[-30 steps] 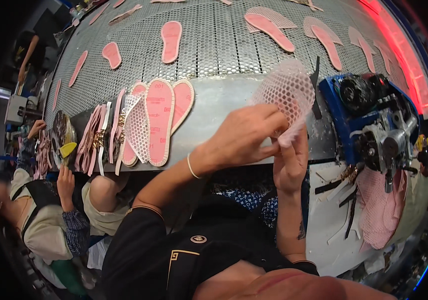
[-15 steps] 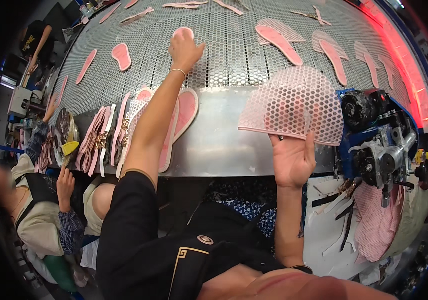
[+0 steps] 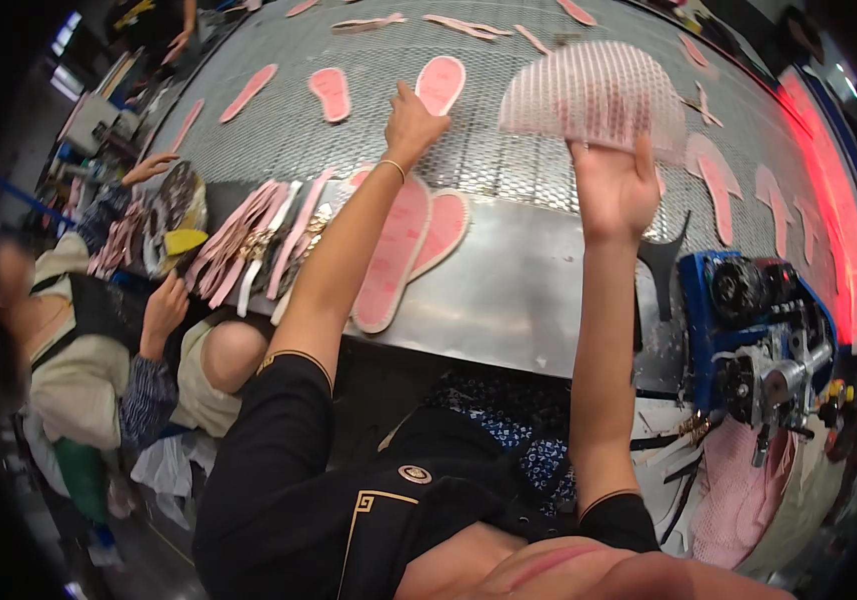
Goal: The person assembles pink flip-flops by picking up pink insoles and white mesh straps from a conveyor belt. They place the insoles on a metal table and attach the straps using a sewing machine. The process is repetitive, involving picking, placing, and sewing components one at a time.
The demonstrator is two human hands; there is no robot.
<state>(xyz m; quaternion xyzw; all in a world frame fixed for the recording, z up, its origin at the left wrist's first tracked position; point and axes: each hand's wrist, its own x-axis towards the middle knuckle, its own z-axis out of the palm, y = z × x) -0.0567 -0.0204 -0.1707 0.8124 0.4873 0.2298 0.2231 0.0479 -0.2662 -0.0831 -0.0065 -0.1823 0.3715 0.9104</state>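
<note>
My left hand (image 3: 416, 125) is stretched out over the metal mesh belt (image 3: 369, 150). Its fingers grip the near end of a pink insole (image 3: 442, 85) with a white rim. My right hand (image 3: 617, 190) is turned palm up, fingers behind a pale pink, half-round mesh shoe upper (image 3: 594, 95). The thumb shows at the upper's lower edge, and the fingers are partly visible through its holes. Under my left forearm, larger pink soles (image 3: 394, 265) with pale stitched-looking edges overlap on the smooth metal ledge (image 3: 509, 280).
More insoles (image 3: 330, 95) and strap pieces (image 3: 464, 27) lie across the belt. A blue-framed machine (image 3: 749, 320) stands at right, near a red-glowing strip (image 3: 829, 200). Pink straps (image 3: 244, 235) are heaped left, where a co-worker's hand (image 3: 164, 310) is close to a yellow-tipped tool (image 3: 186, 241).
My right hand has carried the mesh upper forward over the belt. My left hand, earlier covering the insole from above, now grips its near end. The whole view has turned.
</note>
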